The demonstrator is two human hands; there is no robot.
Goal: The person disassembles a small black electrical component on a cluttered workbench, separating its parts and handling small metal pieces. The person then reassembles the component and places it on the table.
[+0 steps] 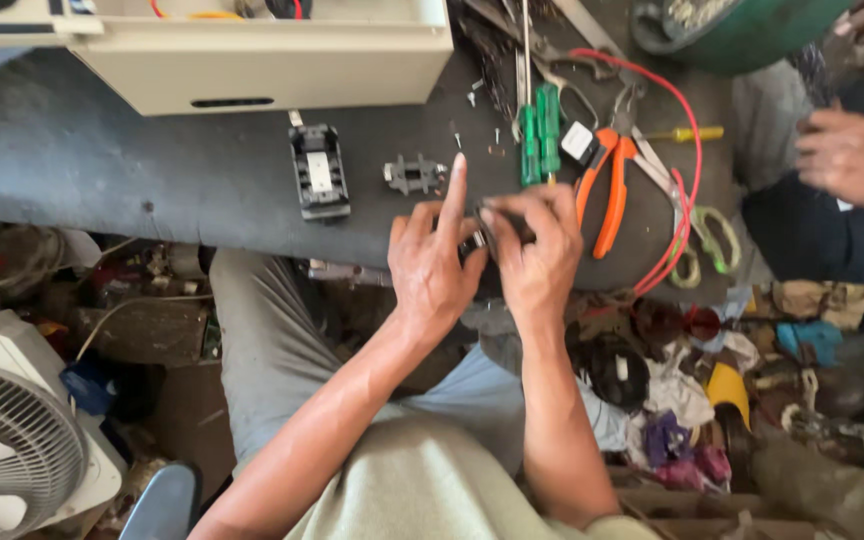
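My left hand [432,262] and my right hand [535,255] meet at the near edge of a dark workbench [102,160], both gripping a small dark part [482,232] between the fingers. Most of that part is hidden by my fingers. My left index finger points up toward a small grey bracket [413,174] lying just beyond. A dark switch block with a white middle [318,171] rests further left. Green-handled screwdrivers [540,132] and orange-handled pliers [607,185] lie just right of my right hand.
A cream metal box [272,60] stands at the back. A red wire [687,190], scissors [707,235] and loose screws lie at right. Another person's hand [852,155] works at far right. A white fan [12,440] stands low left, clutter low right.
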